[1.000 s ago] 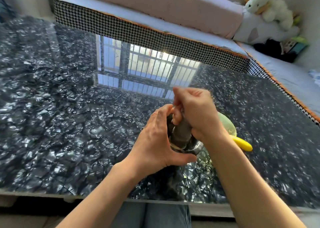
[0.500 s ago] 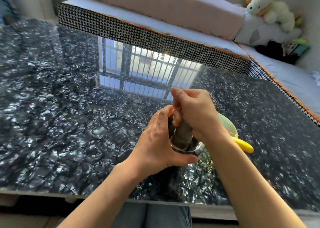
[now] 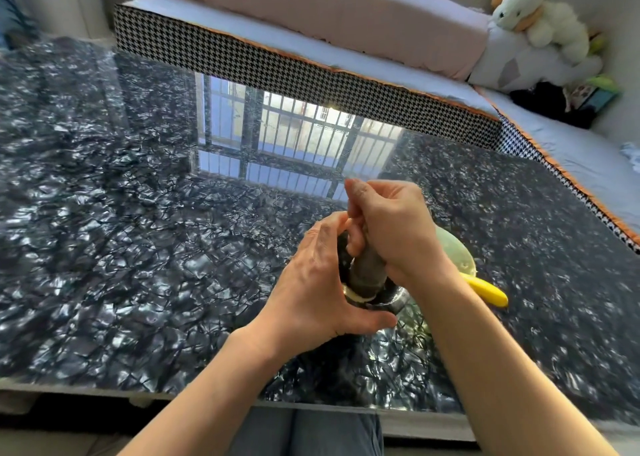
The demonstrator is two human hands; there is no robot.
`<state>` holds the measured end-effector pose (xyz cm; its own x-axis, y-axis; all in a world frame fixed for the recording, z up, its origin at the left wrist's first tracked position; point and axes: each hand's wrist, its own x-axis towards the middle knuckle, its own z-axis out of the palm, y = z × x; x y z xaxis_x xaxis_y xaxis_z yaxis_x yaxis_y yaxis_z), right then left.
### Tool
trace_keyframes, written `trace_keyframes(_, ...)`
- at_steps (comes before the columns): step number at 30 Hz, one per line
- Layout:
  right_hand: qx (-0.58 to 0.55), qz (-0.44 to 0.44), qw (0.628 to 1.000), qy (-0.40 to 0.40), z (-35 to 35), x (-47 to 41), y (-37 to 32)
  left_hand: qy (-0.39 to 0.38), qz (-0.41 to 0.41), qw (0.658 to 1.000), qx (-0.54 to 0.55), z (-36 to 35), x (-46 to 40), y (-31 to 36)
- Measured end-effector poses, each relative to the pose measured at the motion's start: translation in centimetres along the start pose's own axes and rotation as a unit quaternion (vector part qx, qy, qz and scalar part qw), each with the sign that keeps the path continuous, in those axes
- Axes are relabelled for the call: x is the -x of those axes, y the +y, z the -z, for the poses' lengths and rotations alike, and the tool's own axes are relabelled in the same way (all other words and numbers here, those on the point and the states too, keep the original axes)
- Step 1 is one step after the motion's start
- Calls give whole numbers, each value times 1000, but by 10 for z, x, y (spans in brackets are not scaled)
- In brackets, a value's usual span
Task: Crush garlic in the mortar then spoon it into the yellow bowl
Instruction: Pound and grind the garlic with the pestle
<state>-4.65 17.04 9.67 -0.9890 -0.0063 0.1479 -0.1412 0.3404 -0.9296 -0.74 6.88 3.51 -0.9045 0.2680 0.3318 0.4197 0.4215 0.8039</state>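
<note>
Bench (image 3: 138, 213): a wide, glossy, dark marbled top that mirrors a barred window; it carries everything the task needs, all gathered near its front edge on the right.

Left hand (image 3: 311, 289): wrapped around the near and left side of the mortar, thumb along the front, fingers curved behind, bracing it on the bench.

Right hand (image 3: 391, 227): clenched around the upper part of the pestle, directly above the mortar, thumb on top.

Yellow bowl (image 3: 457, 258): pale yellow-green, just beyond and to the right of the mortar, largely covered by the right wrist; only a curve of its rim and inner wall shows.

Mortar (image 3: 394, 298): dark, with a shiny rim, sitting between the two hands; only a small arc of the rim shows.

Pestle (image 3: 369, 268): grey and stubby, its long axis nearly upright, leaning slightly up and away; the lower end sits inside the mortar.

Spoon (image 3: 486, 289): only a yellow handle sticks out past the right forearm, lying on the bench to the right of the mortar, near the bowl.

Garlic (image 3: 360, 296): a pale sliver under the pestle's foot, probably the clove being pressed; how crushed it is cannot be told.

Key relation: spoon and bowl both lie to the right, so the right hand is the nearer one for scooping, once it lets go of the pestle.

Hidden: the mortar's inside, the spoon's bowl end, and most of the yellow bowl.
</note>
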Motion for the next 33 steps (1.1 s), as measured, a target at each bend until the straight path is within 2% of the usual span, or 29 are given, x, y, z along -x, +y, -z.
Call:
trace_keyframes(4, -25, -29, 999, -7, 2, -4, -5, -2, 1, 1000, -2, -1, 1, 0)
trace_keyframes(9, -134, 18, 991, 12, 18, -8, -33, -12, -7, 1000, -6, -1, 0, -2)
trace_keyframes(15, -26, 4, 1000, -13, -3, 4, 2, 6, -1, 1000, 6, -1, -1, -2)
trace_keyframes(19, -64, -18, 998, 5, 5, -3, -11, -5, -3, 1000, -3, -1, 0, -2)
trace_keyframes(23, -136, 27, 990, 17, 21, -6, -35, -12, -5, 1000, -5, -1, 0, -3)
trace_keyframes(24, -132, 38, 990, 15, 22, -6, -34, -13, -5, 1000, -4, -1, 0, -3)
trace_keyframes(29, 30, 44, 999, -13, -6, 13, 6, 7, -4, 1000, 4, -1, -2, -2)
trace_keyframes(33, -20, 7, 1000, -4, 0, 5, 0, -1, -2, 1000, 4, -2, -1, -2)
